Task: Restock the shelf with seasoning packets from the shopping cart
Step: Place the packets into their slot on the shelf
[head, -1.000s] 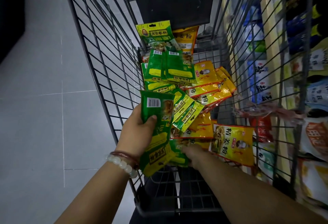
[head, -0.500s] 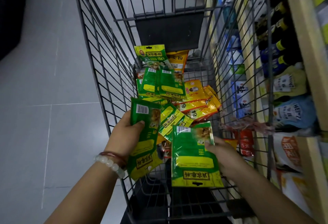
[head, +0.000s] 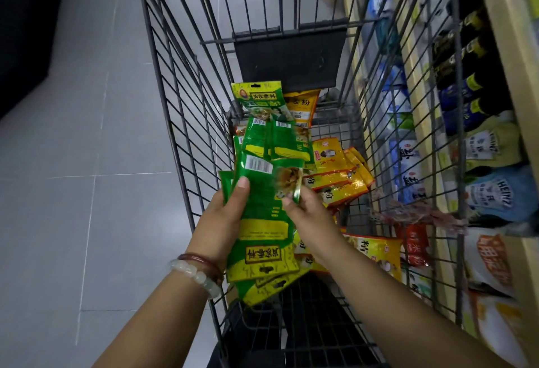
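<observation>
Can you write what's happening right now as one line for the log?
left hand: holds green packets | right hand: pinches top packet's edge | shopping cart: yellow packets remain

Green-and-yellow seasoning packets (head: 264, 230), orange-yellow packets (head: 339, 182), dark grey wire shopping cart (head: 186, 105), pale grey floor tiles (head: 87, 222).

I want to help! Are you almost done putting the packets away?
Not yet. Both hands, left and right, hold a stack of green packets over the cart. Many yellow packets and more green ones still lie inside.
</observation>
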